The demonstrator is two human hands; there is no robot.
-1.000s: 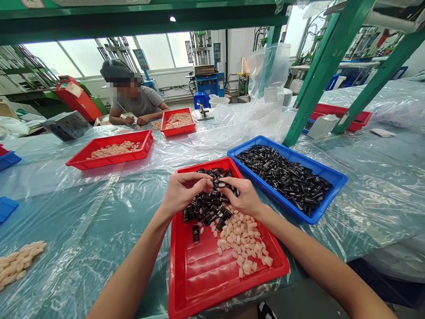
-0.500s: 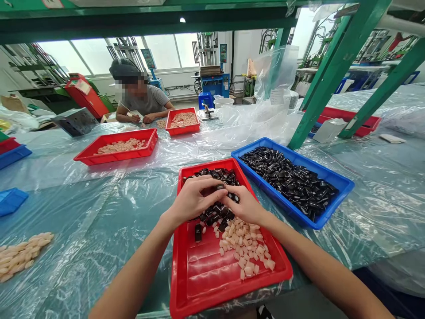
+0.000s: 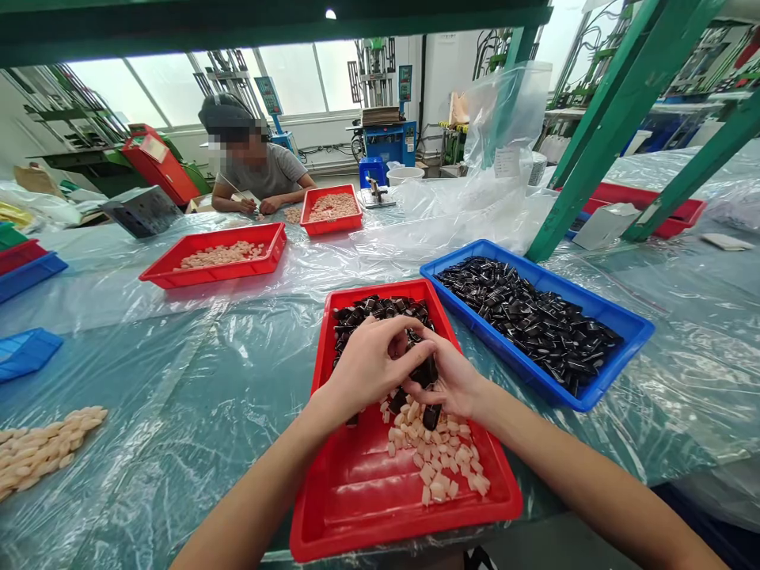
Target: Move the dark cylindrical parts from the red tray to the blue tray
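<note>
My left hand point(image 3: 371, 368) and my right hand point(image 3: 446, 378) meet above a red plastic tray point(image 3: 356, 507), with curled fingers almost touching. Both are pressed down at a heap of small black plastic parts point(image 3: 380, 313) in the tray's far half. Whether either hand holds a piece is hidden by the fingers. Pale pink pieces point(image 3: 433, 451) lie in a loose pile just below my hands, and a black part point(image 3: 431, 416) rests at the pile's edge. To the right, a blue plastic tray point(image 3: 534, 269) holds a dense layer of black parts point(image 3: 528, 321).
Clear plastic sheeting point(image 3: 178, 372) covers the table. Farther off stand red trays of pale pieces point(image 3: 219, 273), and a loose row of pale pieces point(image 3: 41, 451) lies at left. A seated co-worker point(image 3: 255, 166) works across the table. Green steel posts point(image 3: 599, 150) rise at right.
My hands have moved lower and closer together over the black heap, and my left hand now covers more of it. The whole view has shifted slightly.
</note>
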